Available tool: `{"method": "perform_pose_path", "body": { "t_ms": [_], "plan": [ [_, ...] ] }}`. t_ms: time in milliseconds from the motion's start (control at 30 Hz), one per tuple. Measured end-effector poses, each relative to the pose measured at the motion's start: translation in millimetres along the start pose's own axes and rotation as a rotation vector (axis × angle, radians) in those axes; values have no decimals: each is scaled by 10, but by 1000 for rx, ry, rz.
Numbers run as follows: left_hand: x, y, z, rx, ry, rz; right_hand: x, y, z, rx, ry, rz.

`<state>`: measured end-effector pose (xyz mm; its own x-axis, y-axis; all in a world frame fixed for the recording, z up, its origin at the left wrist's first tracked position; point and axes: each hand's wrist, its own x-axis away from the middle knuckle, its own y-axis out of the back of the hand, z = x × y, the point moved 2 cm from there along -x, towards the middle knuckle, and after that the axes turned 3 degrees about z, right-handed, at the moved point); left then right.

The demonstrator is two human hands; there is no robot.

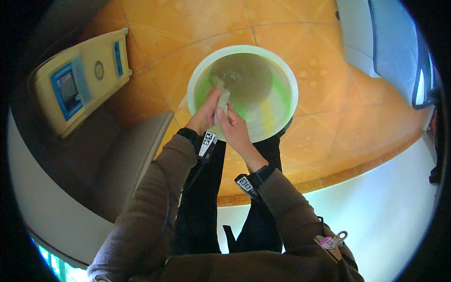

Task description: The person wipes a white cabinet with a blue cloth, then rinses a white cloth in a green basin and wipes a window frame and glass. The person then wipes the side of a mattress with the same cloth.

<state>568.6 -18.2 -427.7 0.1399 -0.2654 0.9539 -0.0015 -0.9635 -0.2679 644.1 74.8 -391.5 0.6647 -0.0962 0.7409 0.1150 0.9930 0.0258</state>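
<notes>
A pale, wet cloth [223, 97] is bunched lengthwise between my two hands, above the near left part of a round white bucket [293, 89]. My left hand [207, 112] is closed round the cloth from the left. Close beside it, my right hand [233, 128] grips the cloth's nearer end, thumb pointing up along it. Murky grey-brown water [249, 77] lies in the bucket, and its inner wall shows green and yellow tints. The cloth's far end hangs over the water; I cannot tell whether it touches the surface.
Orange tiles [324, 89] cover the floor round the bucket. A cream appliance with blue panels [94, 80] stands at the left, near a dark grey panel [141, 155]. At the upper right is a light blue covered object [394, 47]. My legs [202, 202] are just behind the bucket.
</notes>
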Motion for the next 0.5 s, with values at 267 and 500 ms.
{"method": "perform_pose_path", "body": {
  "t_ms": [267, 500],
  "plan": [
    [10, -135, 128, -32, -8, -130, -993, 280, 196, 743, 258, -88],
    [217, -83, 235, -149, -28, -122, -1525, 787, -570, 923, 244, -500]
  ]
}}
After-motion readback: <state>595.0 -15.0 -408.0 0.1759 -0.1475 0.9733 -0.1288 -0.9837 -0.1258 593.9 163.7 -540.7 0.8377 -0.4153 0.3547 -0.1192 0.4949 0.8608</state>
